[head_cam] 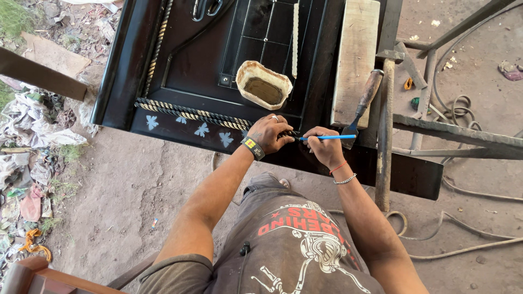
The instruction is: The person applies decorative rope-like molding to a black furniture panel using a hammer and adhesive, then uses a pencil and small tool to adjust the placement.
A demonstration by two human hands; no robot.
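Painting twisted rope trim (190, 113) | right hand (325, 146) grip closed on blue brush (327, 138) | left hand (268, 134) presses trim, holding nothing | risk: slip smears black panel (196, 60).

Bare forearms, left hand (268, 133) with finger ring and black wristband with yellow patch, right hand (325, 146) with red thread and silver chain bracelet, brown printed T-shirt (294, 245), short sleeves.

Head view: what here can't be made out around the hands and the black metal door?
- Brush tip: hidden between the right hand and left hand.
- Twisted rope trim: its right end is covered by the left hand.
- Black door: top cut off by the frame edge.
- Paint tub: its contents are too murky to identify.
- Chisel blade: partly behind the brush.
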